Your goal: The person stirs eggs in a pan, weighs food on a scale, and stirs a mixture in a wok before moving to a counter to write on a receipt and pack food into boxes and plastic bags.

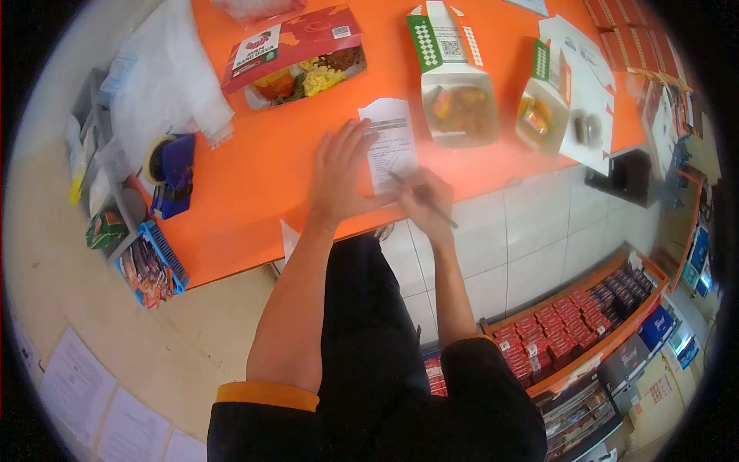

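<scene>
- The paper slip (pixel 391 138) is laid flat on the orange counter (pixel 254 185), near its front edge.
- The slip's left edge is pressed down by the left hand (pixel 342 175), palm flat and fingers spread open; nothing is gripped.
- A pen (pixel 445 216) is pinched in the closed fingers of the right hand (pixel 426 202), its tip set on the slip's lower part.
- An open food box (pixel 458 108) is placed just beyond the slip.

A red-sleeved meal tray (pixel 296 61) and two open food boxes (pixel 454 100) line the far edge of an orange bench (pixel 254 177). Clear plastic bags (pixel 169 85) and a tape roll (pixel 158 158) lie at its left end, while red packs (pixel 554 339) fill a low shelf (pixel 608 308).
</scene>
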A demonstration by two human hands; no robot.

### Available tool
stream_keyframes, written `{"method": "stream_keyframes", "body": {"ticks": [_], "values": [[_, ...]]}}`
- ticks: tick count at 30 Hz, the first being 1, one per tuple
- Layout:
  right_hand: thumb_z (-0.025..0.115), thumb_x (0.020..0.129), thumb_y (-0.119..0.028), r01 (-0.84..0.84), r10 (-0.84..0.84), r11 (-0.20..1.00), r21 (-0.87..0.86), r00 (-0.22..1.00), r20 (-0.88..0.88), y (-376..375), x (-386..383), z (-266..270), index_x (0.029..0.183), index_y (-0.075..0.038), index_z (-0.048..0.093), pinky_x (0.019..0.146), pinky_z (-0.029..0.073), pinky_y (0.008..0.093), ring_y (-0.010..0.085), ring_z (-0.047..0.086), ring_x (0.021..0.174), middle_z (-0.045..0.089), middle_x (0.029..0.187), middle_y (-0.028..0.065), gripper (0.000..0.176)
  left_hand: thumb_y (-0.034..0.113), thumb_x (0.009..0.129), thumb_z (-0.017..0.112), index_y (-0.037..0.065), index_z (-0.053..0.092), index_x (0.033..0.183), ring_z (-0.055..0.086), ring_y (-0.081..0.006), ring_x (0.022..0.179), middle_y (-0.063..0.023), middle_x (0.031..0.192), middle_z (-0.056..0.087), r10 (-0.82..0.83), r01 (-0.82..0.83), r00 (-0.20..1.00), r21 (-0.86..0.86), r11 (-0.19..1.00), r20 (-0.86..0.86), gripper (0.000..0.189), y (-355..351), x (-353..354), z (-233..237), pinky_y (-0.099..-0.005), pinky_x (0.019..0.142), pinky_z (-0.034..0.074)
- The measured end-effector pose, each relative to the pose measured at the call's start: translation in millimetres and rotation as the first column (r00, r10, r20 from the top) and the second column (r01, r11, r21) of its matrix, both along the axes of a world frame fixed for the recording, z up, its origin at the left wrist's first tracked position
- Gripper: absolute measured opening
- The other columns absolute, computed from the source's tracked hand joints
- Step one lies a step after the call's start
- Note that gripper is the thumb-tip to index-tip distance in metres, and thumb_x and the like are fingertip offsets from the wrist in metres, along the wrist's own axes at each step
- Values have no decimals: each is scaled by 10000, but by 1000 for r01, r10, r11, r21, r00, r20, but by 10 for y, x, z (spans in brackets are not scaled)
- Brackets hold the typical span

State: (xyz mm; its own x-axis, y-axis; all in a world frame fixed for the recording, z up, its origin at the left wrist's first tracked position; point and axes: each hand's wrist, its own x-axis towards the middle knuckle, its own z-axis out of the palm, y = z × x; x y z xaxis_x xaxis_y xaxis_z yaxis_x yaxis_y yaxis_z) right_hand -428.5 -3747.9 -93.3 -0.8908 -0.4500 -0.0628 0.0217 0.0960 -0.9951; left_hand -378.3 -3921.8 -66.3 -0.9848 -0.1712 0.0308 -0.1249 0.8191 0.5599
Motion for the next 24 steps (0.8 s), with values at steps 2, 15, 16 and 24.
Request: {"method": "stream_keyframes", "body": {"ticks": [2,15,16,24], "values": [[646,717,17,-1,1,1000,26,1000,-23,-2,12,-67,736,-9,568,502,412,195,33,503,561,571,659,29,84,548,574,754,101,464,1274,274,-238,1359,-64,1425,372,2,-2,1000,2,1000,3,879,3,7,-17,-493,1090,173],[618,692,45,66,55,969,239,884,-465,-196,-7,25,965,-50,603,636,487,300,200,565,744,593,922,83,289,538,555,764,114,418,1326,260,-234,1369,-84,1422,364,-14,14,999,0,1000,46,945,-16,25,-46,-480,1104,145],[618,692,45,58,62,972,229,875,-481,-207,-10,75,965,-50,603,636,487,300,200,565,744,593,922,83,289,538,555,764,114,418,1326,260,-234,1369,-84,1422,364,-1,1,1000,-9,1000,29,945,-22,30,-34,-480,1104,145],[601,764,-45,164,145,900,403,760,-633,-970,-793,1046,1334,-66,412,934,407,445,392,480,1063,456,1171,214,601,545,617,749,60,359,1375,182,-270,1394,-96,1462,307,1,-3,1000,142,990,10,980,-60,64,123,-461,1110,147]]}}
